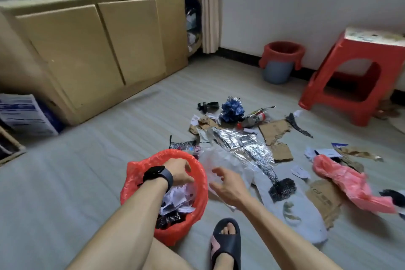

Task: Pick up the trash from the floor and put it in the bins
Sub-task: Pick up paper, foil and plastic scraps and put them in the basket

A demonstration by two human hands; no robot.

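Soft even daylight — faint shadows | wide-angle edge bending | slight blur

left hand [178, 171]: fingers curled downward | right hand [225, 184]: fingers spread, empty

Scattered trash [247, 144] lies on the floor beside a part-filled red-lined bin [198, 173].

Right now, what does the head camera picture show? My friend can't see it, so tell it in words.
A person's left hand reaches into a red-lined bin of trash, while the right hand, fingers spread, hovers by a clear plastic bag. Foil, cardboard and a pink bag litter the floor; a second bin stands by the wall.
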